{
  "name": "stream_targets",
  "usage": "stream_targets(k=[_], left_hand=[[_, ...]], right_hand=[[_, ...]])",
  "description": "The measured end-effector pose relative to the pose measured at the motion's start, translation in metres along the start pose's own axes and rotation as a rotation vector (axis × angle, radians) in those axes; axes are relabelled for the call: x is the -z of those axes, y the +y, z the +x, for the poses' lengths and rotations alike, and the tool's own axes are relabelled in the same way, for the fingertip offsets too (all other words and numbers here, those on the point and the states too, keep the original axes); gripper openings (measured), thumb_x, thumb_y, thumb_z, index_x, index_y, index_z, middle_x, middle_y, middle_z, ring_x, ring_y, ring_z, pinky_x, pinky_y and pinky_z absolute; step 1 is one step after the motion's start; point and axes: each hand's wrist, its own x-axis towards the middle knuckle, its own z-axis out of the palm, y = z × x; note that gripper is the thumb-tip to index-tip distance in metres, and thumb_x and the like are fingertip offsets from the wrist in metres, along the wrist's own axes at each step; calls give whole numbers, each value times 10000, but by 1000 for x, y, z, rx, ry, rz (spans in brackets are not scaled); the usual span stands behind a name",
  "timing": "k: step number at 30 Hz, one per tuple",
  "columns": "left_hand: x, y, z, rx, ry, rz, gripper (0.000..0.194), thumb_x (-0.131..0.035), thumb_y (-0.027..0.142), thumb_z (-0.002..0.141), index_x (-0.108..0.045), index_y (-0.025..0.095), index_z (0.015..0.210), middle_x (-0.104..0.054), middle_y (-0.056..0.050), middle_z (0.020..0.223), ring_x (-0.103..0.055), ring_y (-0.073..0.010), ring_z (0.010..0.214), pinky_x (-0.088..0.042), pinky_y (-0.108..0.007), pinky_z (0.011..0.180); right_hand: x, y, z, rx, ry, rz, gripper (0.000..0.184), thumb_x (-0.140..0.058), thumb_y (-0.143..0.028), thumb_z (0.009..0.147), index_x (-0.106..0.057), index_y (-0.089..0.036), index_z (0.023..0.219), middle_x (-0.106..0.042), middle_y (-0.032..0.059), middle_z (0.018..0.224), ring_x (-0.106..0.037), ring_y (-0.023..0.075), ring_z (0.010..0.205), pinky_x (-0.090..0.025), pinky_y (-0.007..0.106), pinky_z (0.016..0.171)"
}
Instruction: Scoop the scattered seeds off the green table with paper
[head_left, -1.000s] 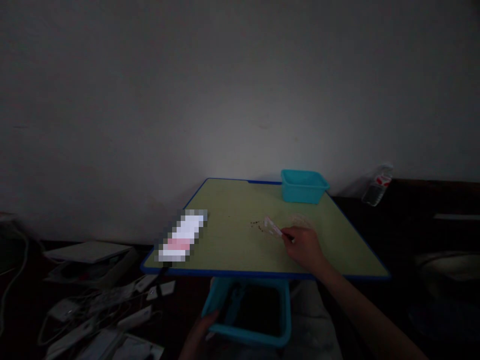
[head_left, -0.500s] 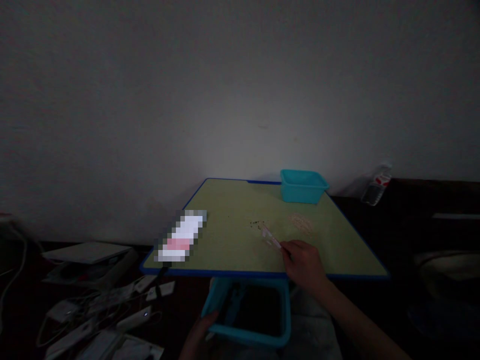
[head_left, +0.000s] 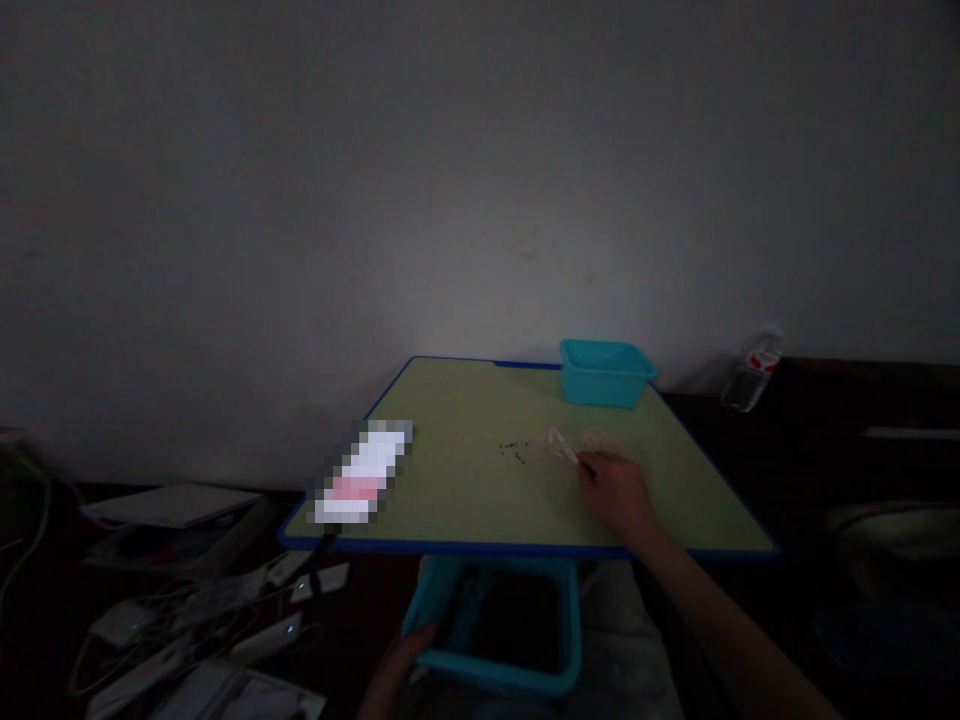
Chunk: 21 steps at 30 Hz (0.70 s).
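My right hand [head_left: 616,493] is closed in a pinch on a small, clear plastic piece with a whitish edge [head_left: 561,446], over the tabletop [head_left: 442,490]. Beside its far end lie small dark grains [head_left: 514,447], scattered near the middle of the table. A patch of pale grains [head_left: 600,440] spreads just beyond my knuckles, partly hidden by the hand. Below the near table edge, my left hand [head_left: 412,645] grips the left side of a blue plastic bin [head_left: 574,625]. That bin's inside looks dark, and its contents cannot be made out.
Another blue bin [head_left: 607,385] stands at the table's back right corner. A blurred-out phone-like screen [head_left: 364,475] is at the left edge. Cables and white chargers [head_left: 266,640] lie low on the left. A plastic bottle [head_left: 752,375] leans against the wall at right.
My right hand has moved right and slightly away with the clear plastic piece, from the dark grains toward the pale ones. My left hand and the lower bin have stayed put.
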Motion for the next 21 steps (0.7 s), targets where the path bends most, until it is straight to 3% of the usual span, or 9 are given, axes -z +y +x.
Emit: stream_targets(k=[5, 9, 14, 18, 21], left_hand=[[-5, 7, 6, 15, 33, 79, 399, -742, 362, 615, -692, 246, 994, -710, -79, 1127, -325, -385, 1349, -401, -534, 1015], [-10, 10, 11, 52, 41, 92, 413, -610, 381, 796, -592, 204, 1168, -603, -94, 1275, -501, -318, 1215, -414, -553, 975], [-8, 8, 10, 38, 38, 75, 593, -722, 339, 624, -612, 218, 1194, -734, -87, 1073, -458, -389, 1256, -431, -508, 983], [-6, 6, 6, 55, 33, 60, 508, -692, 396, 650, -641, 228, 1126, -738, -93, 1029, -494, -406, 1219, -429, -556, 962], [-6, 7, 7, 64, 21, 56, 378, -670, 363, 722, -647, 223, 1073, -696, -81, 1101, -505, -368, 1204, -443, -523, 950]], right_hand=[[0, 1, 13, 18, 4, 10, 239, -469, -179, 848, -707, -190, 867, -704, 63, 799, -627, 176, 731, -383, 263, 666], [0, -5, 17, 37, 1, 24, 247, -461, -180, 852, -706, -185, 877, -702, 64, 807, -624, 176, 732, -380, 263, 662], [-3, -7, 21, 56, -13, 23, 257, -465, -183, 848, -714, -190, 911, -705, 69, 843, -628, 181, 743, -390, 269, 677], [-2, -5, 21, 71, -12, 40, 268, -460, -189, 853, -716, -199, 932, -704, 63, 829, -628, 179, 737, -395, 267, 678], [1, -3, 21, 69, -1, 36, 266, -464, -187, 849, -717, -190, 928, -707, 70, 842, -629, 181, 749, -399, 269, 687]])
